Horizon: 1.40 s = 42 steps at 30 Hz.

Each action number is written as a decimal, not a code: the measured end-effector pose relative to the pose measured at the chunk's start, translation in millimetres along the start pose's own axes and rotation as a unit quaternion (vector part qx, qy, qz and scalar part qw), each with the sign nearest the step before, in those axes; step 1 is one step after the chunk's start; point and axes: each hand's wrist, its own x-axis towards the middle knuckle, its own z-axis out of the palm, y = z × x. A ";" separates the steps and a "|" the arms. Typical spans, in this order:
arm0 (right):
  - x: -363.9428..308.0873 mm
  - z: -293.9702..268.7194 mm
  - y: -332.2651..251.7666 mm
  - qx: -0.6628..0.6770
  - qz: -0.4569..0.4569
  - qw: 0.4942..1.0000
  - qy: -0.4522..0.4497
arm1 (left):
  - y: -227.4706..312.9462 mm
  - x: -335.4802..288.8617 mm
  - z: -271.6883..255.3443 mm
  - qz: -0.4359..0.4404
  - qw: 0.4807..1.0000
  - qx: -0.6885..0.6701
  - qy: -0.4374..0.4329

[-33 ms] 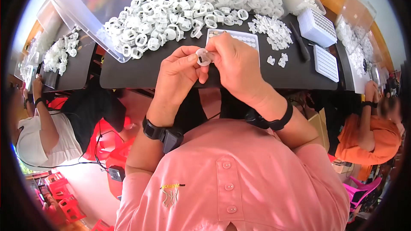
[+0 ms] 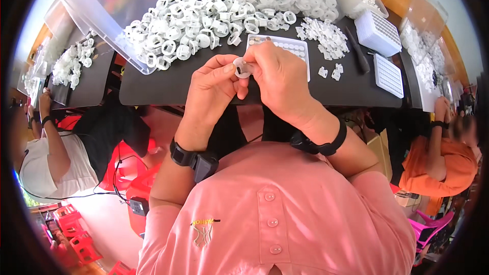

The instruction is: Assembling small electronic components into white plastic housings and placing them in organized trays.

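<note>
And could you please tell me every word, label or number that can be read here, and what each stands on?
Pink shirt: small yellow lettering on the chest, which I won't copy out.
Round translucent part: no text can be made out.
Piled white parts: any markings would be too small to read.

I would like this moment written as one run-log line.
left hand: pinches round translucent part | right hand: fingers at same part | beyond hands: white tray, pile of ring-shaped parts
</note>
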 end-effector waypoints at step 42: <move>-6.2 -10.8 -14.7 0.443 0.331 0.831 -0.060 | -2.8 -2.2 -1.3 0.004 1.000 0.010 0.003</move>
